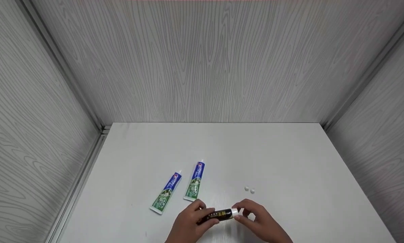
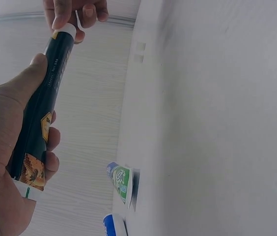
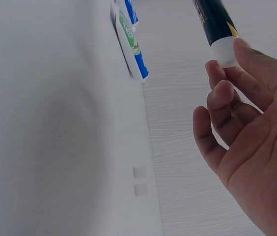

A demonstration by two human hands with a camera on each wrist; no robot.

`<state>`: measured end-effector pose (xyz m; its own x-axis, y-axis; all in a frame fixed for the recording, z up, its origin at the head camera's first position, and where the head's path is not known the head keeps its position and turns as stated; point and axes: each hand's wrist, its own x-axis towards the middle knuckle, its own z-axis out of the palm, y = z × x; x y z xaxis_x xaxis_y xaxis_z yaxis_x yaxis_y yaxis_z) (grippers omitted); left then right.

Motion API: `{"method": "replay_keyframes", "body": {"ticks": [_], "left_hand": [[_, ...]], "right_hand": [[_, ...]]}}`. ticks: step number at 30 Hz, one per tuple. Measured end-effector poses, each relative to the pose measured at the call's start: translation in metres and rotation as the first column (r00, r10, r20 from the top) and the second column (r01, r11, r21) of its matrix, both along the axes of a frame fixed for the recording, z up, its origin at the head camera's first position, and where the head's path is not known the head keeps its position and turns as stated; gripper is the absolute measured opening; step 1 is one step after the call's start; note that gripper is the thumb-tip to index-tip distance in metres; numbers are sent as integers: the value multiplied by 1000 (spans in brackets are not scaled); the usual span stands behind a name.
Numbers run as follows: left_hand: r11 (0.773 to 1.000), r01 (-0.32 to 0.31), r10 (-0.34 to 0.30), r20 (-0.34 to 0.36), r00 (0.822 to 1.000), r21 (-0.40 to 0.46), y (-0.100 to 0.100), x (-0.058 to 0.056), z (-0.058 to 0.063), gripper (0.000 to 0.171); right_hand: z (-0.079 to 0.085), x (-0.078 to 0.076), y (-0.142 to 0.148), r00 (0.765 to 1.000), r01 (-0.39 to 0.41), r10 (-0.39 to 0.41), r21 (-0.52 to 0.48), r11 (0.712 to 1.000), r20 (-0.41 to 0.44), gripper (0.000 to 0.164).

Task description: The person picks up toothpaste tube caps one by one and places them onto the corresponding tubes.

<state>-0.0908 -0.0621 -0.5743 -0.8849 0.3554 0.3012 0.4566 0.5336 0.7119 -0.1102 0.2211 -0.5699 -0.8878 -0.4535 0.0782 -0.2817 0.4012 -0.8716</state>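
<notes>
My left hand (image 1: 192, 221) grips a dark toothpaste tube (image 2: 42, 105) with yellow print and a honeycomb picture near its flat end. At the tube's other end is a white cap (image 3: 225, 51), pinched between the thumb and fingers of my right hand (image 1: 257, 221). In the head view the tube lies nearly level, with its cap to the right. Two blue-and-green toothpaste tubes lie beyond my left hand: one (image 1: 194, 182) just past the fingers, the other (image 1: 166, 193) farther left. Both show narrow, uncapped nozzles pointing away from me.
Two small white caps stand side by side on the white table (image 1: 283, 152), beyond my right hand: a left cap (image 1: 246, 188) and a right cap (image 1: 252, 191). Grey wood-grain panels enclose the table at the back (image 1: 208, 60), left (image 1: 29, 118) and right (image 1: 384, 118).
</notes>
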Motion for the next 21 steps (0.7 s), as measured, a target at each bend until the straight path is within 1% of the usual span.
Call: {"method": "replay_keyframes", "body": {"ticks": [3,5,12,15,21], "left_hand": [[1000,-3,3,12,1000,-3,0,0,-1,40],[1000,-5,5,6,1000,-9,0,1,-1,39],[1000,-8,7,-39,999,-15,0,0,-1,36],[1000,-9,8,-47,999,-17,-1,0,-1,36],[1000,-15,15,-35,999,-20,-1,1,-1,34]], "right_hand": [[0,1,0,1000,-9,9,6,1000,-3,21],[0,2,0,1000,-19,19,11,1000,-4,19],[-1,3,-1,999,-33,33,17,999,-7,17],[-2,1,-2,1000,-30,29,24,999,12,18],[-1,-1,-3,998,-35,33,42,998,47,19]]}}
